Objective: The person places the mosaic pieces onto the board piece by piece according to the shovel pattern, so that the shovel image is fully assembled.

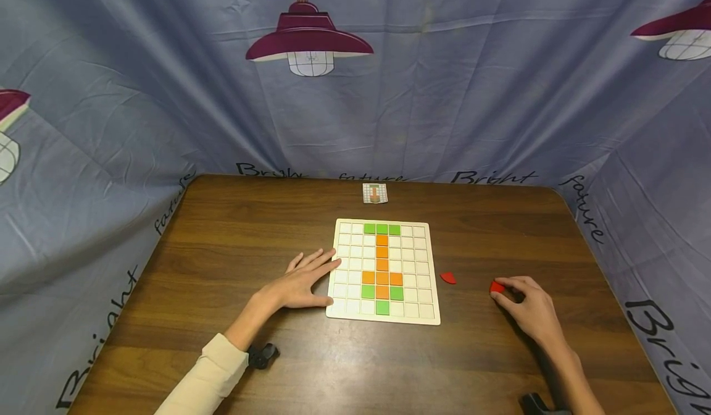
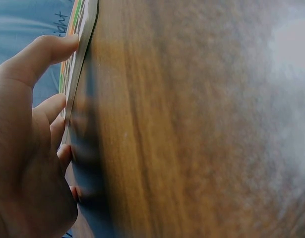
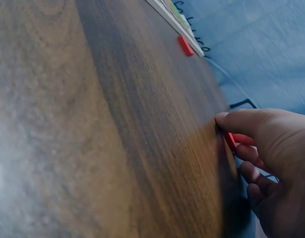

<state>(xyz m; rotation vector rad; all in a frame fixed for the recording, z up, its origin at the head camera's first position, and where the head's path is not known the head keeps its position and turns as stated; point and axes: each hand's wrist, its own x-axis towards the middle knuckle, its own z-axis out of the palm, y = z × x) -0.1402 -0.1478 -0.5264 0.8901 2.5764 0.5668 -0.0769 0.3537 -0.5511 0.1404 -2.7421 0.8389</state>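
Note:
A cream grid board (image 1: 344,309) lies flat on the table, with green tiles (image 1: 382,230) and orange tiles (image 1: 382,265) forming a figure in its middle columns. My left hand (image 1: 302,284) is spread at the board's left side, its fingertips and thumb touching that edge. Off to the right, my right hand (image 1: 528,310) pinches a small red piece (image 1: 496,286) between thumb and fingers, low over the table; its exact shape is partly hidden. Another red piece (image 1: 448,278), wedge-like with a curved side, rests just right of the board.
Behind the board lies a small printed card (image 1: 374,193) with a similar grid picture. The brown wooden table (image 1: 250,217) ends at a blue-grey curtain (image 1: 444,106) at the back and sides. Black straps or devices (image 1: 263,356) sit at both wrists.

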